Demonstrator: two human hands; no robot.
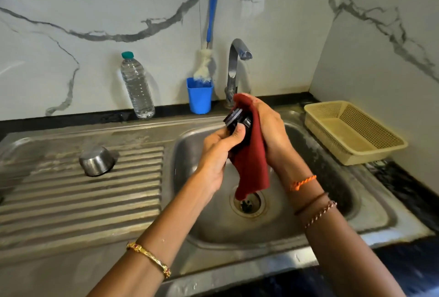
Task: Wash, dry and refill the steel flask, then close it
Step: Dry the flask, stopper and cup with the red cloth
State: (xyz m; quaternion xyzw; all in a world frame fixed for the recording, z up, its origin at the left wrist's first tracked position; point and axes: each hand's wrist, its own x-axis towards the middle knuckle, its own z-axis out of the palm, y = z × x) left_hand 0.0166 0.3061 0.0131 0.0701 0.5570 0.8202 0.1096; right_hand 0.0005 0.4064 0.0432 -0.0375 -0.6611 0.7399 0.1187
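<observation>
Item: black flask stopper (238, 119), round, threaded or ringed plastic, held above the sink basin (332, 201). Left hand (219, 148) grips it from below, thumb and fingers curled round its rim. Right hand (266, 128) holds a dark red cloth (251, 163) wrapped against the stopper's far side, fingers curled into the fabric; the cloth's loose tail hangs below both palms toward the drain (248, 203).

Handling, by judgement: stopper light and rigid, likely wet and slick on its smooth faces; best taken at the ridged rim, where the left fingertips already sit. Cloth soft, limp, gives grip where it lies between skin and plastic.

Item: steel cup or cap (97, 161), upturned on the ribbed drainboard (71, 201), well left of the left hand, untouched.

Flask body: not in view.

Other stock beyond the fingertips: tap (234, 66), just behind the cloth; blue holder (200, 98) with bottle brush (209, 35); capped plastic water bottle (137, 85), likely the refill source. Right of the right hand: cream perforated basket (351, 130).
</observation>
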